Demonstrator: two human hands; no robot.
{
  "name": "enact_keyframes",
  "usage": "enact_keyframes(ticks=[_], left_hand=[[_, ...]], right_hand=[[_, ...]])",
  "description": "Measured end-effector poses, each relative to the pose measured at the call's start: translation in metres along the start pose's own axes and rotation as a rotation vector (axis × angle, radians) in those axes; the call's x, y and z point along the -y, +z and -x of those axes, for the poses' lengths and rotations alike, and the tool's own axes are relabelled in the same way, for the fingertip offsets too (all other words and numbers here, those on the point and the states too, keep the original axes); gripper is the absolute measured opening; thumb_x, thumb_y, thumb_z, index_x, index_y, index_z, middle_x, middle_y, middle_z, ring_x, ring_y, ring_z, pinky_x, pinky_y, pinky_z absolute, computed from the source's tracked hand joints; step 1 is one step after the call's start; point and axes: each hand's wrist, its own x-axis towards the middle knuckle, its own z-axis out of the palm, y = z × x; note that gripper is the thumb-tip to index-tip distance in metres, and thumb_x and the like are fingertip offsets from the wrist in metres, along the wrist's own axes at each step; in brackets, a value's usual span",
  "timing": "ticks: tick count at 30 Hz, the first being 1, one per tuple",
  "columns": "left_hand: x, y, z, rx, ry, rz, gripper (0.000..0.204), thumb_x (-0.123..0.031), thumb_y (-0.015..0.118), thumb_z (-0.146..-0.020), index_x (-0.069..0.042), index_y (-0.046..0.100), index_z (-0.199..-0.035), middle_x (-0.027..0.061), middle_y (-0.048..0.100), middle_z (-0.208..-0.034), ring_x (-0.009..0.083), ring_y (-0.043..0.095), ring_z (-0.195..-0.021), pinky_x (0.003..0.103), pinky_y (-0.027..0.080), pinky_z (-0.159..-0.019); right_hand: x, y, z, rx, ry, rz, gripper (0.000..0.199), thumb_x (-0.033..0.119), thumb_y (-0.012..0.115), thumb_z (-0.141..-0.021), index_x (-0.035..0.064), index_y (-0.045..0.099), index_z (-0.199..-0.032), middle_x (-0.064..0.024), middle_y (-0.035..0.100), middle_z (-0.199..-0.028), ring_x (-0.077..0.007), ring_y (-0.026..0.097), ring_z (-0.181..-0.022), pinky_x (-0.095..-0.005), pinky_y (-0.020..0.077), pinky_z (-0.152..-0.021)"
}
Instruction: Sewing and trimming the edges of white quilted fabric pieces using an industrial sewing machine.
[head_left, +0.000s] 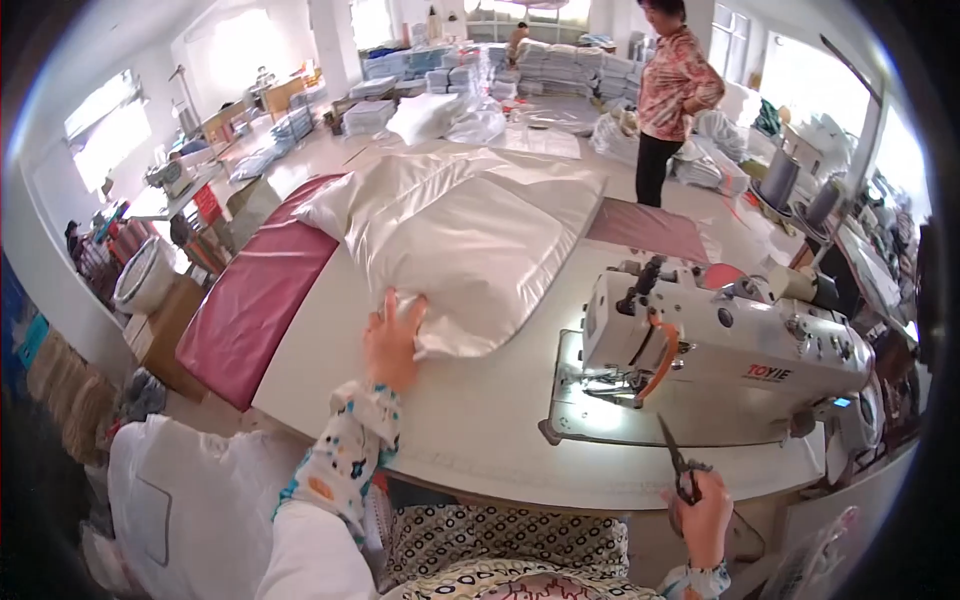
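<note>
A shiny silver-white sheet of material (470,235) lies folded and rumpled over the table. At its near left corner is my left hand (392,345), its fingers spread against the edge, where the material bunches up. My right hand (705,515), at the table's front edge, is closed round the handles of dark scissors (682,465). Their blades point up and away toward the sewing machine (730,340), which stands right of the sheet. Its lamp lights the needle area (605,390). Part of my right fingers is hidden behind the handles.
Pink-red material (265,295) hangs over the white table's (320,365) left side, and another pink piece (650,228) lies behind the machine. Thread cones (780,178) stand at the right. A person (675,95) stands beyond the table. Stacks of folded goods (570,68) fill the back.
</note>
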Motion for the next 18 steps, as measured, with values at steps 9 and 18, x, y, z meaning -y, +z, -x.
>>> enact_keyframes(ticks=[9,18], left_hand=[[-0.033,0.122,-0.155,-0.03,0.028,0.048,0.06,-0.021,0.068,-0.083,-0.009,0.05,-0.139,0.0245,0.04,-0.146,0.0455,0.049,-0.123,0.047,0.046,-0.103],[-0.041,0.154,-0.258,-0.567,0.324,0.498,0.059,-0.011,0.069,-0.088,-0.008,0.042,-0.141,0.0196,0.041,-0.143,0.0338,0.044,-0.129,0.043,0.04,-0.106]], right_hand=[[-0.046,0.056,-0.019,-0.524,0.249,0.045,0.045,0.011,0.081,-0.075,0.004,0.06,-0.114,-0.0153,0.063,-0.1,-0.0331,0.065,-0.093,-0.0412,0.0528,-0.079],[-0.049,0.06,-0.035,-0.608,0.181,0.018,0.044,0.009,0.074,-0.082,0.0016,0.061,-0.124,-0.0195,0.065,-0.114,-0.0362,0.065,-0.103,-0.0412,0.0514,-0.089]])
